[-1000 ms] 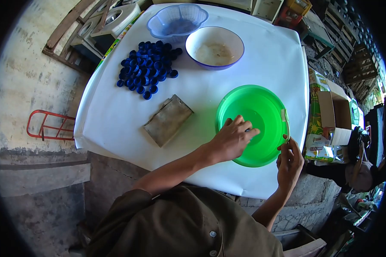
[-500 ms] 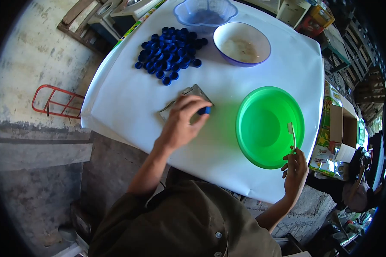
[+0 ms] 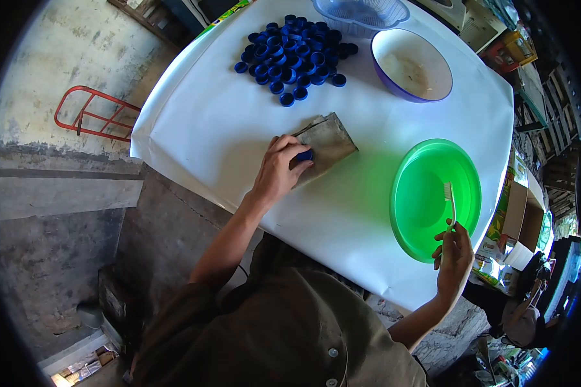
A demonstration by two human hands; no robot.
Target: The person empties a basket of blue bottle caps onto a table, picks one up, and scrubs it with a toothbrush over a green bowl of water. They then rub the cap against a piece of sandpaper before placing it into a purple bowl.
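My left hand [image 3: 279,169] is closed on a blue bottle cap [image 3: 304,155], pressing it onto a folded grey-brown cloth [image 3: 330,143] on the table. Part of the cap is hidden by the fingers. My right hand [image 3: 455,261] grips a toothbrush [image 3: 451,203] by its handle, bristle end up, over the near right rim of a green basin [image 3: 403,226]. Beyond the cloth lies a heap of blue bottle caps [image 3: 294,55], several of them loose at its near edge.
A purple bowl with a white inside [image 3: 410,64] holds some cloudy liquid. Behind it stands a translucent blue basket [image 3: 361,16]. The white-covered table [image 3: 193,116] ends near my body. A red metal frame [image 3: 97,114] is at the left, a cardboard box [image 3: 523,209] and a person [image 3: 521,319] at the right.
My left hand has lowered the blue cap onto the cloth, now showing more of the cloth. The toothbrush stays in my right hand over the basin. The view has shifted slightly.
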